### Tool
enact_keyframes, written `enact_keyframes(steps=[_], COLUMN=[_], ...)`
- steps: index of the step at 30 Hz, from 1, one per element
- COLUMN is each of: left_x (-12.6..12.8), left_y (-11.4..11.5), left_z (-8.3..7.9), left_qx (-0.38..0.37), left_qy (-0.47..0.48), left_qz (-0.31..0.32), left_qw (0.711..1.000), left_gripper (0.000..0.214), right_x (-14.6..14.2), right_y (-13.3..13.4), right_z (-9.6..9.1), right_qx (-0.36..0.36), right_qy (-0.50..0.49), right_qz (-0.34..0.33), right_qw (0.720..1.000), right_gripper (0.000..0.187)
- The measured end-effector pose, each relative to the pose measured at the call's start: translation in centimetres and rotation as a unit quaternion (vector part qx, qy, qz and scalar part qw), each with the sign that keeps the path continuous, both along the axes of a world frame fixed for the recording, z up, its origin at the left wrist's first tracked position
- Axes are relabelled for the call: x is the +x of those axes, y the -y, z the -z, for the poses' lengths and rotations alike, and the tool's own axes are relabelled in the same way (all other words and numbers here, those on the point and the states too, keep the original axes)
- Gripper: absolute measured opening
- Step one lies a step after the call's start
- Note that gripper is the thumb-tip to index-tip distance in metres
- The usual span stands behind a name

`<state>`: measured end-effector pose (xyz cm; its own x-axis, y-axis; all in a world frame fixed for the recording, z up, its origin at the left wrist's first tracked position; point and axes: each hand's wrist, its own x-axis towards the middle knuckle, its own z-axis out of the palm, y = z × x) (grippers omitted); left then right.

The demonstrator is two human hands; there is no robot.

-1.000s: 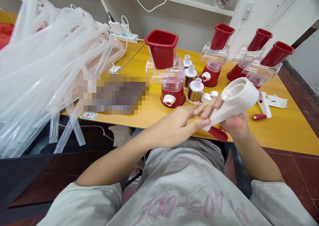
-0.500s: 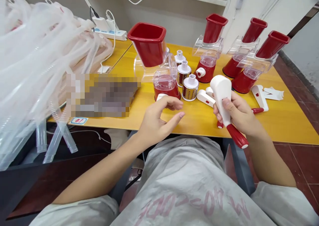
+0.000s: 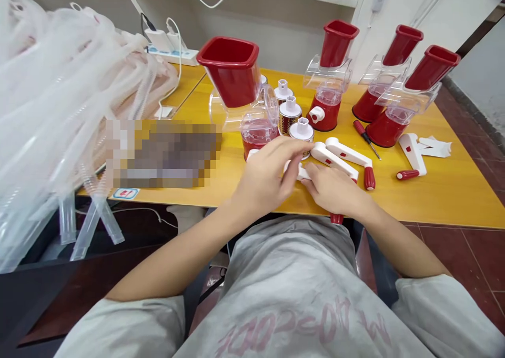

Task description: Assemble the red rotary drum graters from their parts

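Note:
My right hand (image 3: 331, 187) grips a white crank handle (image 3: 300, 171) low over the yellow table, its red grip (image 3: 336, 219) showing below my palm. My left hand (image 3: 264, 171) meets the crank's white end, with fingers curled over it. Just beyond my hands lie two more white cranks (image 3: 327, 160) (image 3: 347, 152), and a gold-and-white grater drum (image 3: 302, 131) stands close behind my left fingers. A red-and-clear rotary grater (image 3: 256, 142) stands beside that drum, its red hopper (image 3: 231, 71) raised above it.
Three more assembled graters (image 3: 327, 105) (image 3: 369, 105) (image 3: 386, 126) stand at the back right. A red-handled screwdriver (image 3: 365, 137) lies near them, with a white crank (image 3: 412, 152) and white pieces (image 3: 434, 146) to the right. A heap of clear corrugated tubes (image 3: 51, 110) fills the left.
My right hand has lowered the white crank from upright to nearly flat over the table. My left hand has moved right and closed onto its end. The screwdriver now shows.

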<state>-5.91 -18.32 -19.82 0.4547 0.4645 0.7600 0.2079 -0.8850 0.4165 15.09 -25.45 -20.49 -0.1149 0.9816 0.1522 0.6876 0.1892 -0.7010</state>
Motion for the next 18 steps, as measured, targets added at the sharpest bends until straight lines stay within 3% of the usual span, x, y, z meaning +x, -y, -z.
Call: enact_keyframes(steps=[5, 7, 10, 13, 16, 18], left_x=[4.9, 6.2, 7.1, 6.2, 3.2, 0.7], left_y=[-2.8, -3.4, -3.2, -2.0, 0.2, 1.8], left_z=[0.6, 1.1, 1.3, 0.8, -0.1, -0.5], left_qx=[-0.014, -0.033, -0.045, -0.038, -0.001, 0.026], left_qy=[-0.178, -0.213, -0.231, -0.205, -0.121, -0.066], left_qz=[-0.057, -0.114, -0.174, -0.135, -0.065, -0.037], left_qw=[0.982, 0.97, 0.956, 0.969, 0.991, 0.997], left_gripper=[0.078, 0.081, 0.081, 0.083, 0.083, 0.08], right_x=[4.4, 6.2, 7.7, 7.1, 4.6, 2.2], right_y=[3.3, 4.7, 5.5, 4.1, 2.0, 1.2], right_z=[-1.3, -2.3, -3.3, -3.2, -2.5, -1.9], right_qx=[-0.048, -0.049, -0.046, -0.012, 0.058, 0.075], right_qy=[0.09, 0.026, -0.154, -0.273, -0.295, -0.304], right_qz=[-0.024, -0.027, 0.0, 0.049, 0.098, 0.094], right_qw=[0.994, 0.998, 0.987, 0.961, 0.949, 0.945], right_gripper=[0.048, 0.048, 0.054, 0.06, 0.072, 0.084])
